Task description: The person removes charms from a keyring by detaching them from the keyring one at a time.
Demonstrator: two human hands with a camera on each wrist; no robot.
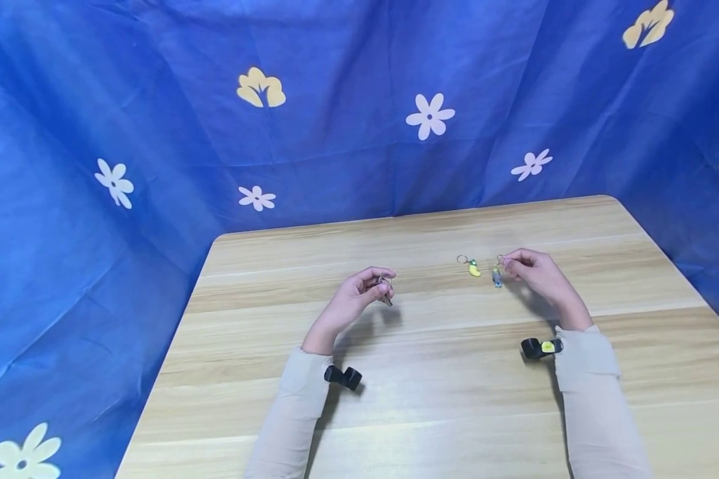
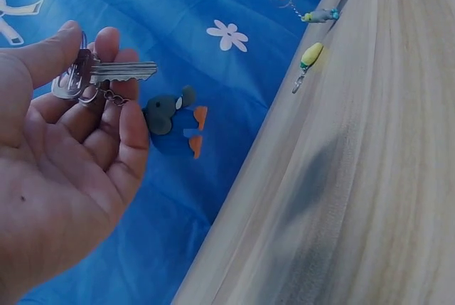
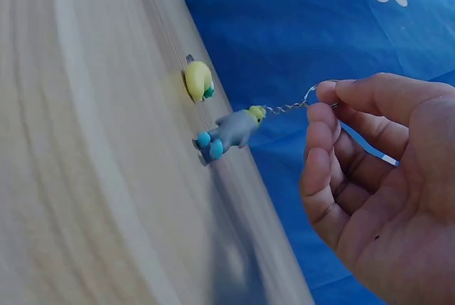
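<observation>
My left hand (image 1: pixel 356 296) pinches a metal key ring just above the table's middle. From the ring a silver key (image 2: pixel 126 71) sticks out past the fingers, and a short chain runs toward a small dark grey animal figure (image 2: pixel 161 114) with orange feet. At the right, my right hand (image 1: pixel 539 273) pinches the ring (image 3: pixel 311 93) of another keychain between thumb and fingertip. Its grey figure (image 3: pixel 234 129), yellow-headed and blue-footed, hangs by a chain close over the table. Left of it a yellow banana-shaped keychain (image 1: pixel 474 268) lies on the wood with its own ring.
The wooden table (image 1: pixel 431 399) has rounded far corners. A blue curtain (image 1: pixel 347 153) with white and yellow flowers hangs behind its far edge and along both sides. A black wrist camera (image 1: pixel 343 377) is strapped to the left sleeve, another camera (image 1: pixel 533 348) to the right.
</observation>
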